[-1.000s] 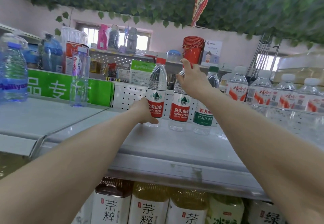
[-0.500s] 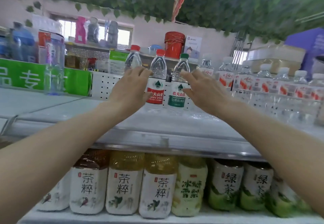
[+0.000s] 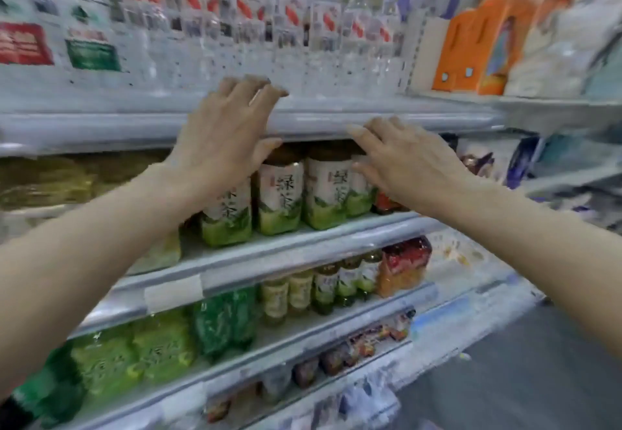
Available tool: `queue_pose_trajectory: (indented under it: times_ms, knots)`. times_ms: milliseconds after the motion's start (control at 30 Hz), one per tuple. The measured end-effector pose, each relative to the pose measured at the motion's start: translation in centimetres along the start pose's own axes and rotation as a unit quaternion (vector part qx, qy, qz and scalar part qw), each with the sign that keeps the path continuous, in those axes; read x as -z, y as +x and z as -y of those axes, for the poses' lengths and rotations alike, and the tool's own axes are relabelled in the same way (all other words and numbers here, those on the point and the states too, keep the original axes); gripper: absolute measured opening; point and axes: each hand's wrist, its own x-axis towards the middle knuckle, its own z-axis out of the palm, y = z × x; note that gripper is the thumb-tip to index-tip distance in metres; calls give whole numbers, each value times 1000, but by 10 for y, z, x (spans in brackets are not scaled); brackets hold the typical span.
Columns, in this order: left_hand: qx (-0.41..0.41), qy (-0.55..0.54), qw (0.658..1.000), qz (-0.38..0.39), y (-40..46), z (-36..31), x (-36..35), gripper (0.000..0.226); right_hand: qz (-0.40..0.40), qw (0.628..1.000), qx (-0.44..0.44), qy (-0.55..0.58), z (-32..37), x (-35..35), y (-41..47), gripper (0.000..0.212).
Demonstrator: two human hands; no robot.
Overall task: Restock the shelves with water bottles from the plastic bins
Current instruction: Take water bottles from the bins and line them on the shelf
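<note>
Clear water bottles [image 3: 323, 26] with red-and-white labels stand in rows on the top shelf [image 3: 387, 116], blurred by motion. Two more at the far left carry a red label [image 3: 23, 42] and a green label [image 3: 92, 54]. My left hand [image 3: 225, 137] hovers in front of the top shelf's front edge, fingers spread and loosely bent, holding nothing. My right hand [image 3: 407, 163] hangs a little lower and to the right, in front of the tea bottles, fingers also spread and empty. No plastic bin is in view.
Green tea bottles [image 3: 286, 190] fill the shelf below the water. Lower shelves hold green drinks [image 3: 161, 345], small bottles [image 3: 323, 288] and snack packs. Orange cartons [image 3: 471, 49] and white bags stand at the upper right. Grey floor [image 3: 521, 379] lies at the lower right.
The view has swung down and to the right. Both hands have let go of the bottles, drawn back from the top shelf and dropped lower, empty.
</note>
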Motion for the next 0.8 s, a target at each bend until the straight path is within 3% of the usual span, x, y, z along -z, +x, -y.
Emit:
queue_pose_trajectory:
  times_ms: [233, 433, 633, 800]
  knots:
    - [-69, -102, 991, 51, -3, -194, -111, 61, 90, 995, -16, 26, -94, -57, -188, 55]
    - [-50, -217, 964, 146, -38, -328, -203, 61, 167, 981, -57, 81, -131, -117, -313, 56]
    - [-74, -287, 921, 250, -121, -411, -304, 58, 235, 950, -124, 162, -110, -211, -430, 54]
    - [-77, -314, 889, 324, -232, -458, -389, 45, 284, 901, -221, 244, -41, -300, -538, 47]
